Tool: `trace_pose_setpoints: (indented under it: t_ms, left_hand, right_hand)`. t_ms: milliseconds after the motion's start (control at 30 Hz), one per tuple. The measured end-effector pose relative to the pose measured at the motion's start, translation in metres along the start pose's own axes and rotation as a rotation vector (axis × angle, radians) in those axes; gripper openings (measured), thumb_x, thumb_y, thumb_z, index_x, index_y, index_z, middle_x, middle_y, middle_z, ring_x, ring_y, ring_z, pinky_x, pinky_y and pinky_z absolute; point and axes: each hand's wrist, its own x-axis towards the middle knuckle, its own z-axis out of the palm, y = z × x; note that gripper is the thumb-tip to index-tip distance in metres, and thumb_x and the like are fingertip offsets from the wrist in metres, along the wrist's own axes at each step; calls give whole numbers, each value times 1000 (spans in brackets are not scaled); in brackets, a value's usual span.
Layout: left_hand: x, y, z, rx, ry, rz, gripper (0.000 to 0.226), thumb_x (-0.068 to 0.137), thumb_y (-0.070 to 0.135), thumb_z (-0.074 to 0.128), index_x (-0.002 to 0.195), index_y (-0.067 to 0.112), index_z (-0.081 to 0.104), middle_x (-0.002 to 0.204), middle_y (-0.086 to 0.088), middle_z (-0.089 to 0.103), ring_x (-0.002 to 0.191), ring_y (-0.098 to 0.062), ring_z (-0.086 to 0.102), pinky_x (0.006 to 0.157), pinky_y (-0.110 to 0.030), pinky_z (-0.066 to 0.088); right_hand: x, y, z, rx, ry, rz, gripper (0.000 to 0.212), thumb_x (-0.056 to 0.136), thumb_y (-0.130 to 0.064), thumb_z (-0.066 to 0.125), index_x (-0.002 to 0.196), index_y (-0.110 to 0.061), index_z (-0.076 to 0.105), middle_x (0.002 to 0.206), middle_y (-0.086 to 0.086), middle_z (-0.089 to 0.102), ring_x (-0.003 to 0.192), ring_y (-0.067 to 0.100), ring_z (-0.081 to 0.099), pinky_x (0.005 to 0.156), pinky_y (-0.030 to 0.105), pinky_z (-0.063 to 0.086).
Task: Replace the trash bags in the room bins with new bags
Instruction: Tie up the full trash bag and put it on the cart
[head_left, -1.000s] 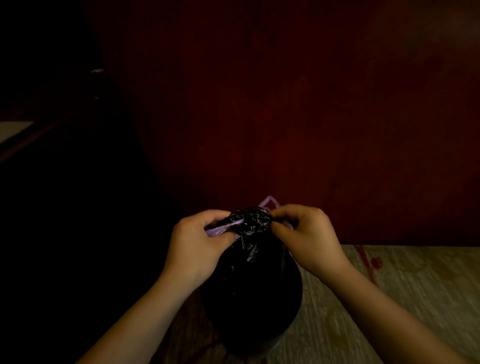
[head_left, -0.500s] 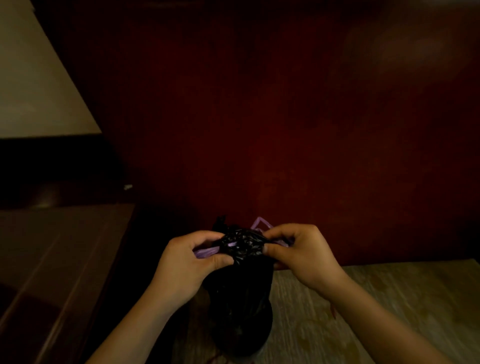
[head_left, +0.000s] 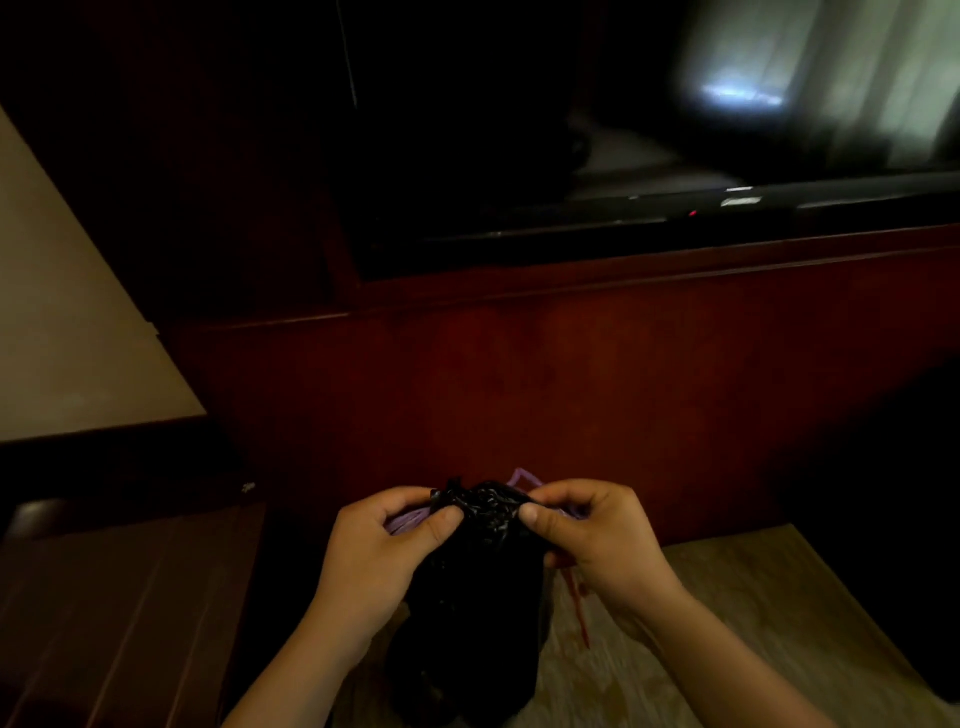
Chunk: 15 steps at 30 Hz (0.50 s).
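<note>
Head view. The left hand (head_left: 384, 551) has its fingers curled, pinching the purple drawstring (head_left: 408, 521). The right hand (head_left: 592, 540) is curled, pinching the gathered neck of the black trash bag (head_left: 483, 597). The bag is crinkled and cinched, held between both hands over the pale patterned floor (head_left: 727, 623). Behind is a dark red wood panel (head_left: 571, 389), with a television (head_left: 623, 156) above.
</note>
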Motion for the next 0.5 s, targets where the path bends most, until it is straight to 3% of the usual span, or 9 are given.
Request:
trace_pose_setpoints:
  t_ms: [133, 300, 433, 500]
  left_hand:
    - [-15, 32, 34, -10, -22, -2, 18, 64, 38, 78, 82, 41, 79, 89, 6, 79, 82, -11, 75, 63, -17, 56]
    - [-24, 48, 75, -8, -76, -51, 21, 65, 40, 77, 84, 33, 80, 94, 7, 78, 87, -11, 75, 69, -22, 59]
    - [-29, 63, 108, -19, -138, -23, 12, 68, 38, 73, 75, 46, 78, 91, 18, 77, 84, 0, 72, 64, -11, 55]
    - [-31, 66, 123, -29, -160, -21, 8, 69, 37, 72, 74, 38, 79, 87, 23, 75, 81, 5, 71, 62, -8, 52]
  right_hand:
    - [-26, -22, -29, 37, 40, 14, 16, 74, -32, 80, 82, -18, 79, 82, 6, 76, 68, 22, 69, 57, 26, 53]
    - [-51, -35, -69, 60, 104, 46, 20, 73, -31, 81, 84, -14, 79, 84, 7, 76, 68, 21, 69, 56, 26, 53]
    - [-72, -45, -98, 75, 173, 42, 23, 70, -33, 82, 84, -14, 79, 85, 8, 76, 69, 22, 69, 57, 27, 54]
    - [-83, -47, -111, 71, 217, 31, 21, 71, -30, 82, 83, -13, 79, 86, 9, 76, 71, 23, 69, 58, 29, 54]
